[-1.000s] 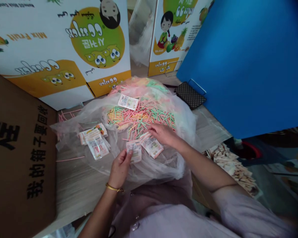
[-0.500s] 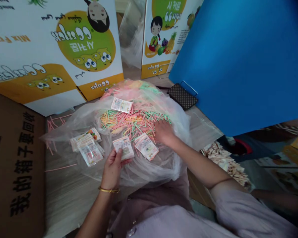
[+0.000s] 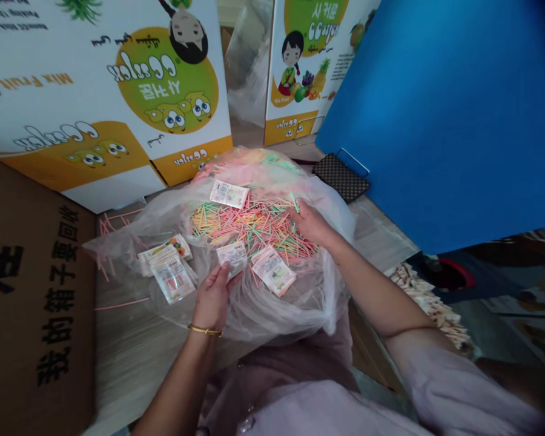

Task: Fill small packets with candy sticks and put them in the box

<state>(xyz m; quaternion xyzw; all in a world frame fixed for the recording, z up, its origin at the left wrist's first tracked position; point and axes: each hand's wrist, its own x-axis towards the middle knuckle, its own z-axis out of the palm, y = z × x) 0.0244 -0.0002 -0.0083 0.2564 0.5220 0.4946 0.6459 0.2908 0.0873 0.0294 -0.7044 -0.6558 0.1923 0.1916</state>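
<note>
Between the thumb and fingers of my left hand (image 3: 212, 298) is a small printed packet (image 3: 232, 255), held over the near side of the clear plastic bag (image 3: 263, 315). My right hand (image 3: 312, 224) is at the right edge of a heap of thin candy sticks (image 3: 254, 227) in pink, green and yellow. Its fingers are pinched together on a few sticks, and a green one (image 3: 294, 202) pokes up from them. Beside the left hand's packet lies a small stack of packets (image 3: 273, 270). Another packet (image 3: 229, 194) rests on top of the heap.
More packets (image 3: 172, 275) lie on the plastic at left, near loose pink sticks (image 3: 120, 307) on the table. Printed cartons (image 3: 95, 91) stand behind, a brown box (image 3: 36, 290) at left. A blue panel (image 3: 436, 121) and checkered pouch (image 3: 341, 177) are at right.
My right hand has come up and away from the heap, with sticks now showing at its fingertips. My left hand keeps its packet, now tilted. The whole view has shifted slightly.
</note>
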